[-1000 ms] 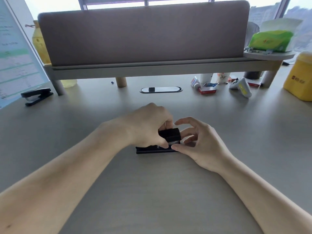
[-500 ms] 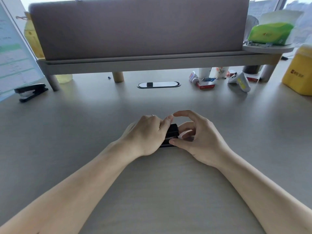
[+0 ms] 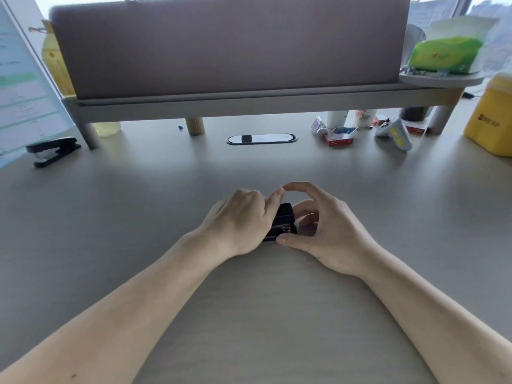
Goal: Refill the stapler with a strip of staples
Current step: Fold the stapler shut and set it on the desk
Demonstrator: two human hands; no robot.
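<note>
Your left hand [image 3: 243,220] is closed over the black stapler [image 3: 282,221], which sits on the desk [image 3: 249,314] at mid-table, so only its right end shows. Your right hand [image 3: 329,231] curls loosely beside that end, its thumb tip against the stapler's lower corner and the index finger arched above it. You cannot tell whether a staple strip is held. A second black stapler [image 3: 52,151] lies far left.
</note>
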